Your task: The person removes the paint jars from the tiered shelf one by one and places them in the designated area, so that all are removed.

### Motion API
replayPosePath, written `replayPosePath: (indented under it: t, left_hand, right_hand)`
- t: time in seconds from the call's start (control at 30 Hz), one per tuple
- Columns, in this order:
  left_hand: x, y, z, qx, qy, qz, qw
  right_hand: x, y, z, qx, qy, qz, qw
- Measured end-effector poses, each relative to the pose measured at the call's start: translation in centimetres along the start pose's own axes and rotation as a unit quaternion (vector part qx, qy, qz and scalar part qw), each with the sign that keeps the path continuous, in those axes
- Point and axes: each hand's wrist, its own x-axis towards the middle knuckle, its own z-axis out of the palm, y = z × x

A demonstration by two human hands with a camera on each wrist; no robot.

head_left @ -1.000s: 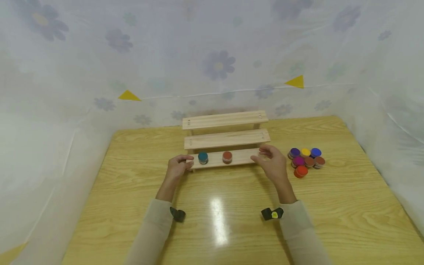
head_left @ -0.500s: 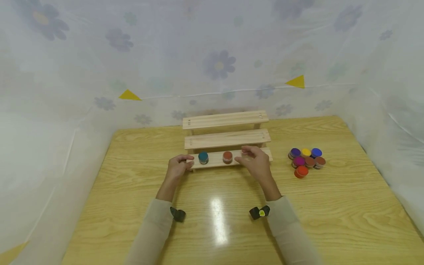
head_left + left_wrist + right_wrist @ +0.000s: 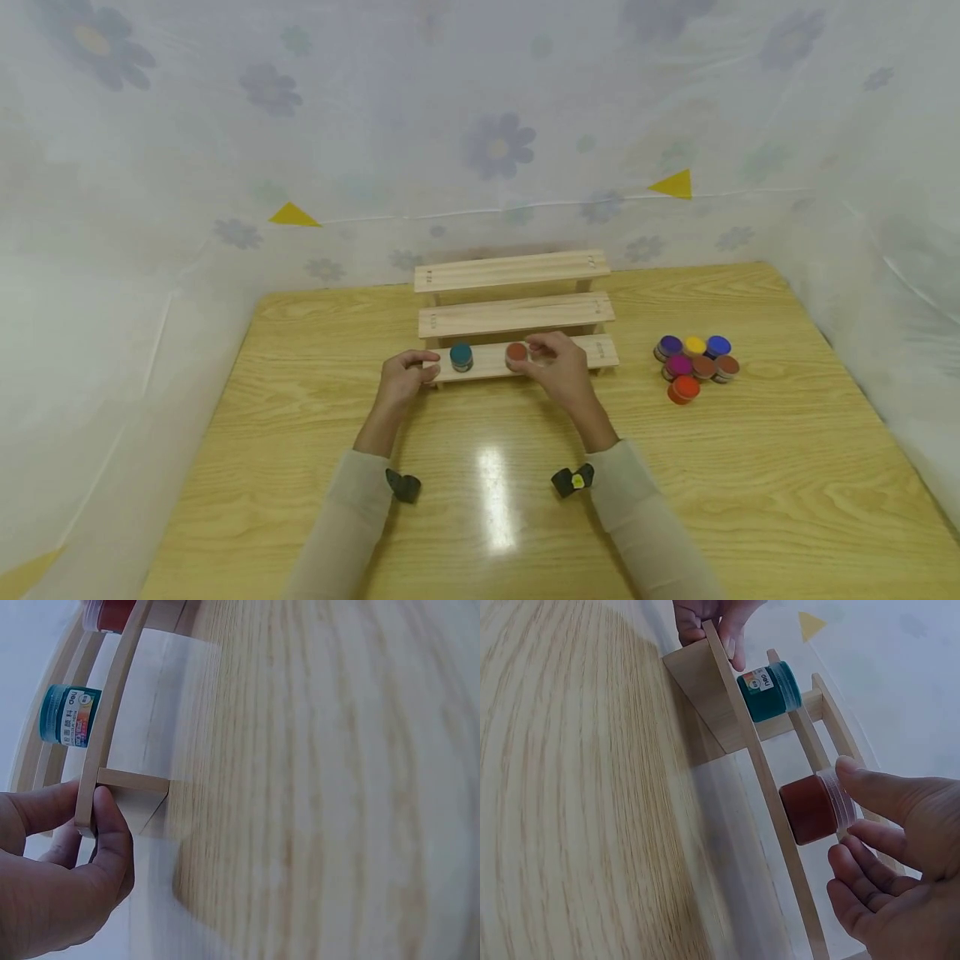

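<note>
My left hand (image 3: 401,377) pinches the left end of the lowest step of a three-step wooden rack (image 3: 487,363), thumb above and fingers below in the left wrist view. Beside it on that step stands a teal paint jar (image 3: 461,357), its label showing in the right wrist view (image 3: 767,691). Further right on the same step stands a reddish-brown paint jar (image 3: 516,357). My right hand (image 3: 564,371) has its thumb and index finger at opposite sides of this jar's clear lid (image 3: 838,799), the other fingers curled loosely below. Both jars sit upright.
On the table (image 3: 750,467) to the right of the rack several more jars stand grouped, among them a red jar (image 3: 683,389), a yellow jar (image 3: 695,345) and a magenta jar (image 3: 678,367). A flowered sheet (image 3: 360,150) hangs behind the table and at its sides.
My right hand has moved left along the lowest step, from its right end to the reddish-brown jar, and its thumb and finger have come to the lid. My left hand has stayed in place.
</note>
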Motion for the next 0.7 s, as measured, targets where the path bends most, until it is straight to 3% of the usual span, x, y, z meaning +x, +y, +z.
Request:
replayPosePath:
  t: [0.7]
  left_hand:
    - [0.13, -0.26, -0.23, 0.004, -0.011, 0.003, 0.9999]
  right_hand:
    - [0.19, -0.13, 0.25, -0.016, -0.032, -0.006, 0.9993]
